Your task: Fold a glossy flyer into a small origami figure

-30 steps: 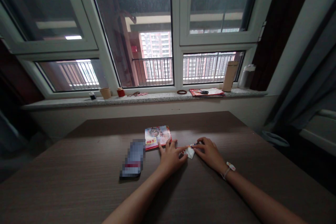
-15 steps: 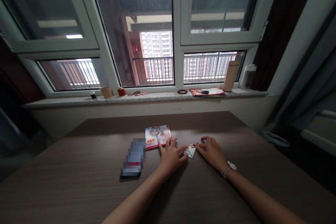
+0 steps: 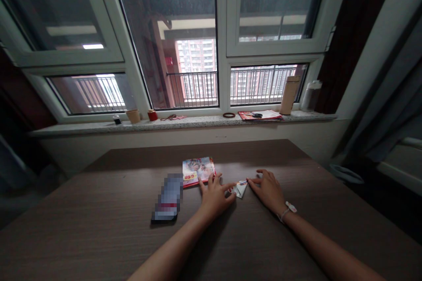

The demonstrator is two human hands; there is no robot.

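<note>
A small piece of folded paper (image 3: 241, 189), white with some coloured print and a pointed triangular shape, lies on the brown table. My left hand (image 3: 213, 195) rests at its left side, index finger over the upper left part and thumb by the lower left edge; the other fingers are spread, reaching the edge of a colourful printed booklet (image 3: 198, 170). At the paper's right corner are the fingertips of my right hand (image 3: 268, 189), its fingers stretched out and apart. Fingers cover the paper's left end. A bracelet (image 3: 287, 211) circles my right wrist.
A pixelated phone-like object (image 3: 167, 197) lies left of the booklet. Along the windowsill (image 3: 198, 123) stand a paper cup (image 3: 133, 116), a red spool (image 3: 152, 115), a dark ring bracelet (image 3: 229, 115), scissors (image 3: 255, 115) on papers, and a tan bottle (image 3: 290, 95). The table (image 3: 99, 219) ends before the wall.
My right hand has shifted slightly right, from over the paper's top right part to its outer corner, uncovering more of it. My left hand has stayed in place.
</note>
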